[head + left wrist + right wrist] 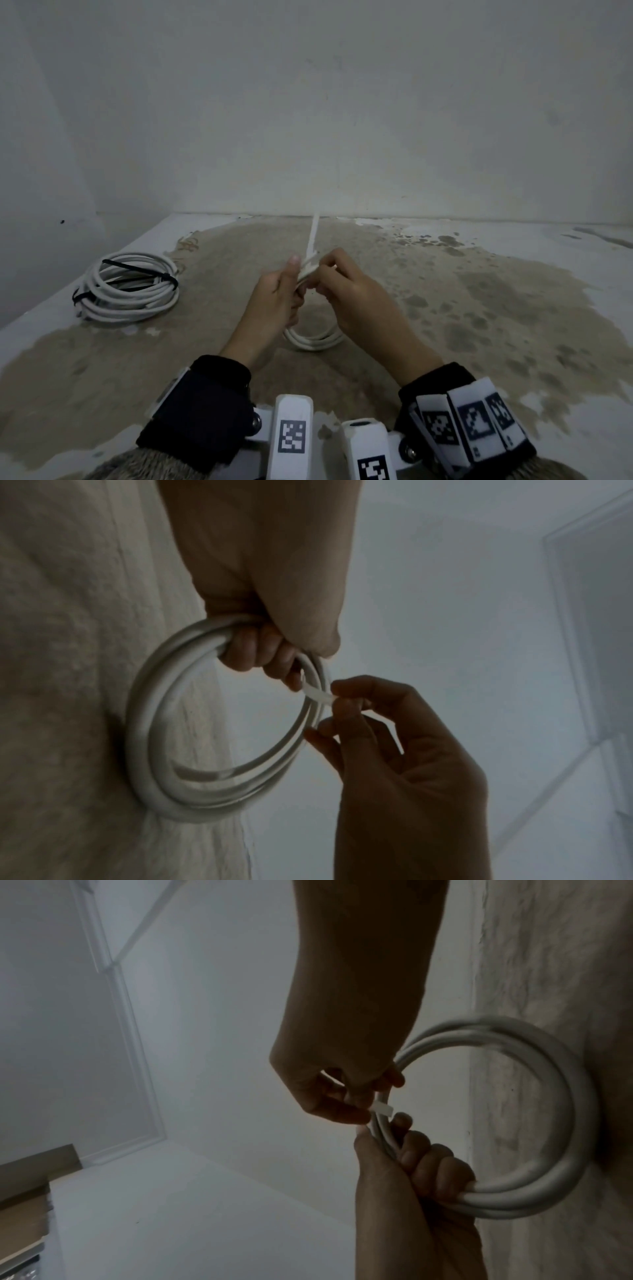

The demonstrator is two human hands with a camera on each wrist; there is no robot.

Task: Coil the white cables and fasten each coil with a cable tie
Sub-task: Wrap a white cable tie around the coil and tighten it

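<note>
White cable coil (313, 337) held upright above the stained table (479, 308), lower arc touching the surface, top arc enclosed in the left hand (274, 301). Left fingers (246, 653) curled fully round the bundled strands. White cable tie (313, 240) wrapped at the coil's top, just beside the left grip, free tail pointing up and away. Right hand (356, 291) pinching the tie between thumb and fingertips (346, 704), remaining fingers loosely bent. Second coil (128, 286), bound with black cable ties (137, 269), flat on the table, well apart to the left.
</note>
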